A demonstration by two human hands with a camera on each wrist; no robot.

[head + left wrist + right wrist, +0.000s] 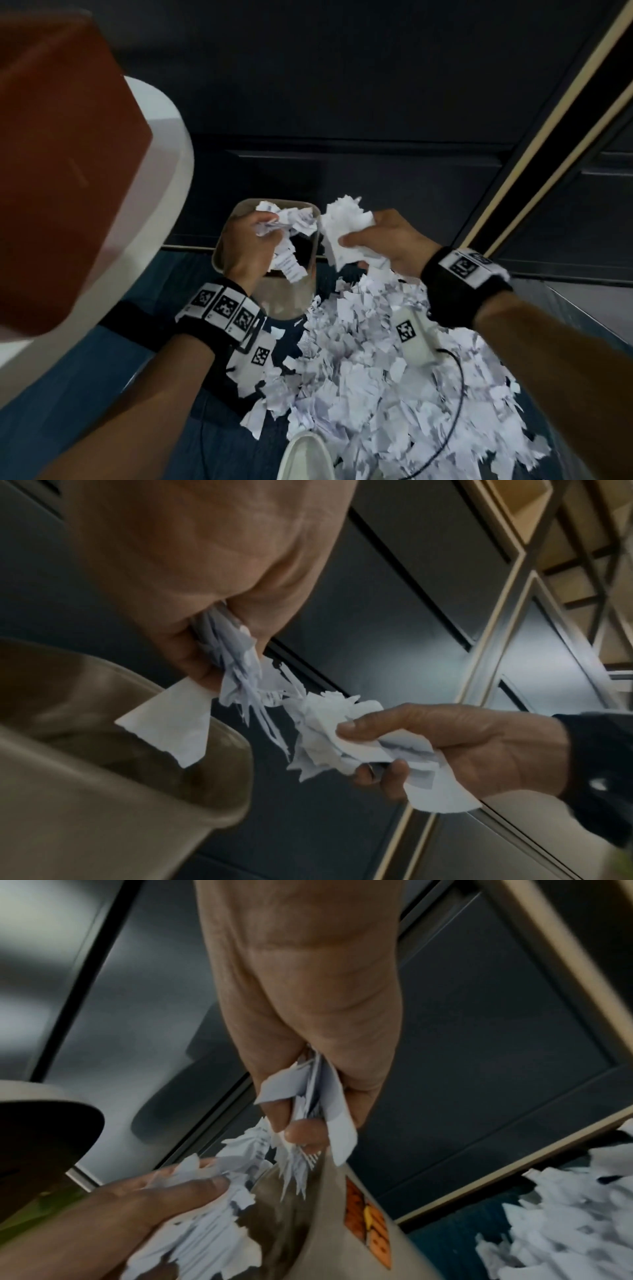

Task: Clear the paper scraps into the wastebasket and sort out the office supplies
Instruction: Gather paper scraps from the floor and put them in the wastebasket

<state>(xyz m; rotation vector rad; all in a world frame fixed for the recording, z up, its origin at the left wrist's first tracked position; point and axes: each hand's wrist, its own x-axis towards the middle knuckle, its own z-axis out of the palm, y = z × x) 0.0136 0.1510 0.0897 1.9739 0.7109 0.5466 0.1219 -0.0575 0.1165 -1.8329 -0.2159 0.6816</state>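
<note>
so here's what worries me. my right hand (383, 236) has its wad of torn paper (342, 226) sitting just outside the right rim of the wastebasket (313, 274), not over the opening. if i let go here i reckon half of it flutters back onto the big pile of paper scraps (376, 370) on the blue floor (85, 394). loose shreds already stick out of both fists, so any quick move could shed bits on the way. the basket looks light too, and my left wrist is right by the near rim, so a bump might tip or scoot it.

left hand (248, 246) is over the mouth of the basket, fingers curled round a bundle of printed strips (287, 236). a few strips hang down into the opening. from the left wrist view the paper is squeezed between thumb and fingers, so that one is clenched on its load, nothing released yet as far as i can tell.

right hand is the same deal: thumb (359, 727) pressed on top of the wad, fingers (390, 775) wrapped under it, a firm grasp.

most of the scraps are on the floor to the right of the basket, piled up against its side. there's a white shoe (305, 459) at the near edge of the pile. no office supplies in sight from here.
</note>
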